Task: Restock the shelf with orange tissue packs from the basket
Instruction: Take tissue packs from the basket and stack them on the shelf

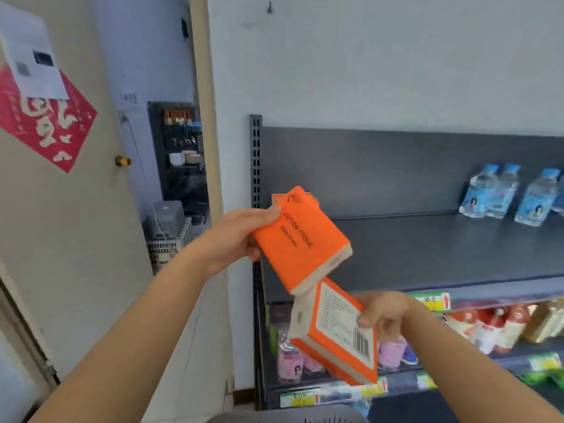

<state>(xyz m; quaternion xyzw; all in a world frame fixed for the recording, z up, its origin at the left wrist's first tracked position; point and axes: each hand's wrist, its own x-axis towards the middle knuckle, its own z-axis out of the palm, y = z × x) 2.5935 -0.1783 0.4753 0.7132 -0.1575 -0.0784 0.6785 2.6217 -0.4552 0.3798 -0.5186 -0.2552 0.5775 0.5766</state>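
Clamping one orange pack [300, 239] per hand [235, 236] [386, 315] near the shelf's [427, 248] left end — either tilted pack could slip.

My arms bare from wrist up to frame edge, no sleeves in view. My left hand [235, 236] and my right hand [386, 312]: no gloves, no rings, no watch, no wristband. Nails short, unpainted as far as blur lets me tell. No markings visible on forearms.
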